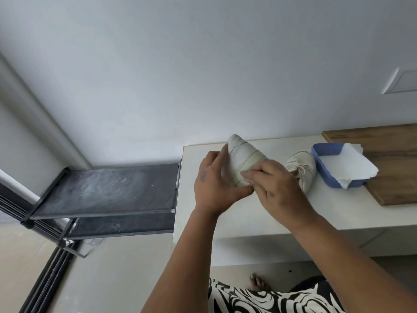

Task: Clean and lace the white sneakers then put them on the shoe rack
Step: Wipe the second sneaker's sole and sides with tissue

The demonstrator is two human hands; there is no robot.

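One white sneaker (242, 157) is lifted over the white counter (248, 211), its toe pointing up and away. My left hand (214, 181) grips its left side. My right hand (273, 186) presses a small white wipe (248, 176) against its right side, fingers closed on the wipe. The second white sneaker (302, 168) lies on the counter just right of my hands, partly hidden by my right hand. The black shoe rack (106, 190) stands left of the counter, its dusty top shelf bare.
A blue plastic tray (325, 154) with white paper towel (352, 163) sits on the counter at right, overlapping a wooden board (388, 159). A white wall rises behind. The floor, a bare foot (258, 283) and patterned clothing are below.
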